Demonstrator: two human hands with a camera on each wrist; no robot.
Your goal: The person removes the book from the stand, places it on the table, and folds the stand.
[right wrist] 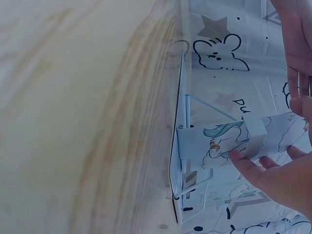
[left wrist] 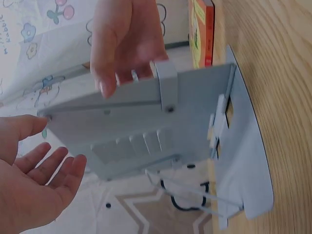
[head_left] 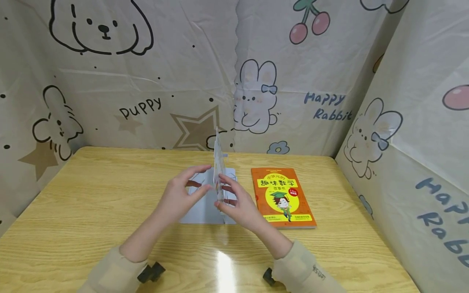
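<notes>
Pinches upright stand panel [left wrist: 195,112] at frame centre with right grip [head_left: 239,202]; holds left grip [head_left: 180,192] spread alongside; shows orange book [head_left: 283,199] on worktop [head_left: 91,191], right of centre.

right fingers [right wrist: 251,170] hide part of the stand [right wrist: 212,141]

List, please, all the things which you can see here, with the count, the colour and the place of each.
Table: 1, light wood, in front of the person
Stand: 1, pale grey, mid-table, panel raised
Book: 1, orange and yellow, right of the stand
Backdrop: sheet count unclear, off-white with prints, behind the table
Black pieces: 2, black, at the cuffs
Sleeves: 2, beige, forearms
Left hand: 1, bare, left of the panel
Right hand: 1, bare, touching the panel's right side
</notes>
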